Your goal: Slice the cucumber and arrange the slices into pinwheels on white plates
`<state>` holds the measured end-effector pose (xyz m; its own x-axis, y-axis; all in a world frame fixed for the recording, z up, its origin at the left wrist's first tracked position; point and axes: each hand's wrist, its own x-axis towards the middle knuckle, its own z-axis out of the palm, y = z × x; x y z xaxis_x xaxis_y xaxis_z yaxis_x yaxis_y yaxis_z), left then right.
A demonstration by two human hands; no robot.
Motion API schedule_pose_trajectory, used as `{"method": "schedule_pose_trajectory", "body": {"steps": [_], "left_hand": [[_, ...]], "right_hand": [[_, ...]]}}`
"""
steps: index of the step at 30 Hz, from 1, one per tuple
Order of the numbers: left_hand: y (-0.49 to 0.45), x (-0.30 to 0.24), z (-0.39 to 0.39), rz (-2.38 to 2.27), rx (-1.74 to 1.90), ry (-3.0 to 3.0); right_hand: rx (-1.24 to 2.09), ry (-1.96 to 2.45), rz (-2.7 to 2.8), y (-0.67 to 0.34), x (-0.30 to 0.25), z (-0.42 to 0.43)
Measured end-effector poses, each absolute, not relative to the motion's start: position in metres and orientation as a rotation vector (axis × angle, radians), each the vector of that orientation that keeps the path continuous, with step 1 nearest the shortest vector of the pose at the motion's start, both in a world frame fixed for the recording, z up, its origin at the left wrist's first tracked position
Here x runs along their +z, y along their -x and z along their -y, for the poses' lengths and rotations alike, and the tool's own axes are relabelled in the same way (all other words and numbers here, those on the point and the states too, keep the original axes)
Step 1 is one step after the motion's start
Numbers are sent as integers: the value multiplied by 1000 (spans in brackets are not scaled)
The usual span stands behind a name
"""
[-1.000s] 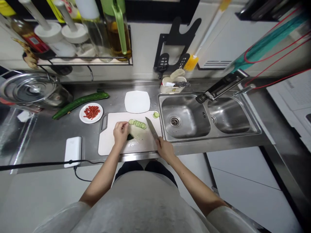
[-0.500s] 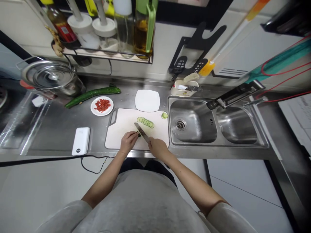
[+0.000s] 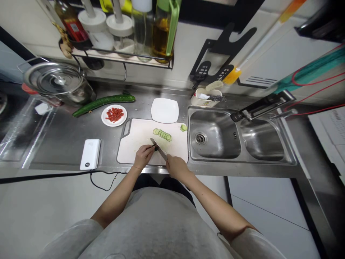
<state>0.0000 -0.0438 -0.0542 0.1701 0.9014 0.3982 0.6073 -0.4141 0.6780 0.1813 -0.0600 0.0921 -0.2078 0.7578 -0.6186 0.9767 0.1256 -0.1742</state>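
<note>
My right hand (image 3: 176, 166) is closed round the handle of a kitchen knife (image 3: 160, 150), its blade pointing up and left over the white cutting board (image 3: 134, 144). Pinched in the fingers of my left hand (image 3: 144, 156) is a small dark green piece (image 3: 156, 148), perhaps cucumber, right against the blade. An overlapping row of cucumber slices (image 3: 162, 135) lies on the board beyond the knife. A few more pale green slices (image 3: 183, 127) sit in the board's far right corner.
Behind the board is a white square plate (image 3: 165, 110). Left stand a plate of chopped red pieces (image 3: 114, 115), a whole cucumber (image 3: 104, 104), a steel pot (image 3: 58, 82) and a white power bank (image 3: 90, 154). A double sink (image 3: 215, 135) borders the board's right side.
The knife blade has turned slightly against the dark green piece, and both hands keep their grip. The whole view has shifted a little; the cucumber slices stay in place on the board.
</note>
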Motion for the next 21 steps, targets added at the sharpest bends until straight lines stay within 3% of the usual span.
{"method": "schedule_pose_trajectory", "body": {"steps": [21], "left_hand": [[0, -55, 43, -1455, 1081, -2098]], "right_hand": [[-751, -1635, -2053, -175, 86, 57]]}}
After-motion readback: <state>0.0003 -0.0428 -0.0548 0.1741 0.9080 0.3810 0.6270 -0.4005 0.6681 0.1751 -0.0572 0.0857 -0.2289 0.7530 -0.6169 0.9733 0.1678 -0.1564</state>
